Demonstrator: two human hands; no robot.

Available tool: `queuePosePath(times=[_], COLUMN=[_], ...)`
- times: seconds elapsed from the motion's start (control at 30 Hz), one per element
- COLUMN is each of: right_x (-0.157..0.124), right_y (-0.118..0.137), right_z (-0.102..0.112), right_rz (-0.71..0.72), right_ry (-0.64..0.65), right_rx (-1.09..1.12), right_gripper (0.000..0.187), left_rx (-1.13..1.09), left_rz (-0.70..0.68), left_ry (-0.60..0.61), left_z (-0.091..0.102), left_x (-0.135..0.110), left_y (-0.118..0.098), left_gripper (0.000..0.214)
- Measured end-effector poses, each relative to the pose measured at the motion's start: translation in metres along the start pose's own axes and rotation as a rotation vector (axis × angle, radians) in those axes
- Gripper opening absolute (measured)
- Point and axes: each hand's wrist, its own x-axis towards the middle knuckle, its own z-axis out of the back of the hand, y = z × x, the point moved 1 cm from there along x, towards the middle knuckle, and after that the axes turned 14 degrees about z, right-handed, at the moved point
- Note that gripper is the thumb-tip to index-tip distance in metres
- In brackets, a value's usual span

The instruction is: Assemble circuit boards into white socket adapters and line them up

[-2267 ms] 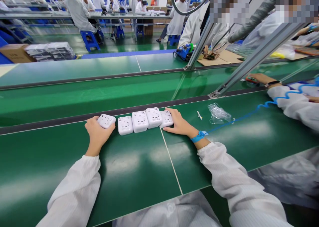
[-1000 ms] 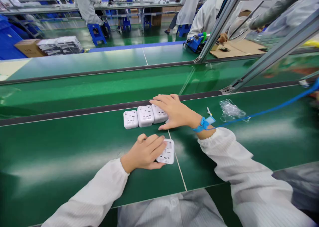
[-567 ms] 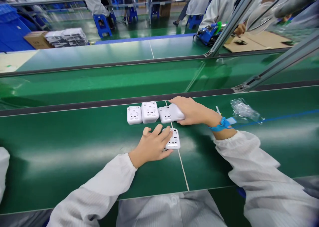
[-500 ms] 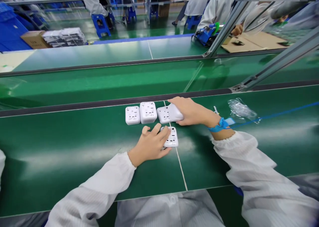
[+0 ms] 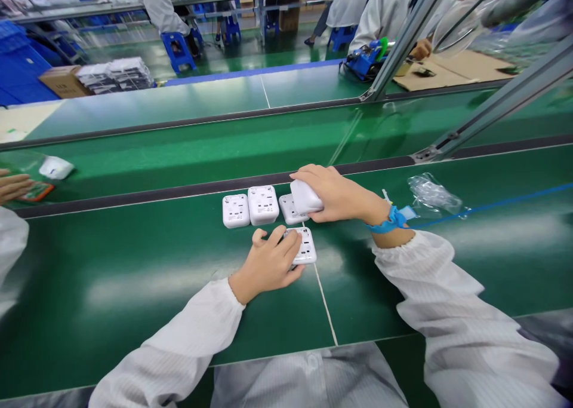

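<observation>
Several white socket adapters sit on the green bench mat [image 5: 134,288]. My left hand [image 5: 267,264] is closed on one adapter [image 5: 305,246] lying face up on the mat near me. My right hand [image 5: 339,194], with a blue wrist strap [image 5: 390,220], grips another adapter [image 5: 305,196] lifted and tilted on its side just above the row. Three more adapters remain in the row: left [image 5: 235,210], middle [image 5: 263,204] and right [image 5: 290,209], the last partly hidden under the lifted one.
A crumpled clear plastic bag [image 5: 433,194] lies right of my right hand. A blue coiled cord [image 5: 514,200] runs off right. A co-worker's hand [image 5: 13,185] and a white part [image 5: 56,168] are on the conveyor at far left. Metal frame bars [image 5: 496,106] slant at the right.
My left hand carried one adapter from the row's left end to the near mat. My right hand picked the rightmost adapter up and tilted it. A co-worker's hand appeared at the left.
</observation>
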Motion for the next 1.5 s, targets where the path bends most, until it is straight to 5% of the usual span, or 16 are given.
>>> queuePosePath(times=[0.27,0.47,0.8,0.97,1.13,1.33,1.5], right_x=[0.021,0.034,-0.011,-0.02,-0.035,-0.064,-0.075], right_y=[0.008,0.014,-0.008,-0.005,-0.001,0.001,0.0], right_z=[-0.025,-0.019,-0.01,-0.005,0.007,-0.021,-0.03], right_rz=[0.065,0.115,0.003,-0.024,-0.049,-0.106,-0.254], right_ry=[0.099,0.185,0.203,0.103,-0.093,-0.32,-0.37], right_rx=[-0.09,-0.172,-0.193,-0.132,-0.031,-0.017,-0.113], right_gripper=[0.081,0.061,0.069,0.083,0.115,0.08,0.073], left_rx=[0.008,-0.004,0.113,0.194,0.147,0.105,0.147], left_rz=[-0.005,-0.015,0.115,0.267,0.178,0.202,0.21], left_ry=[0.013,0.004,-0.027,-0.125,-0.236,-0.223,-0.256], left_z=[0.0,0.001,-0.002,-0.014,-0.013,-0.016,-0.02], left_x=[-0.001,0.0,0.012,0.026,0.012,0.012,0.025], left_y=[-0.001,0.0,-0.011,-0.023,-0.021,0.001,0.004], left_gripper=[0.051,0.05,0.037,0.052,0.059,0.057,0.06])
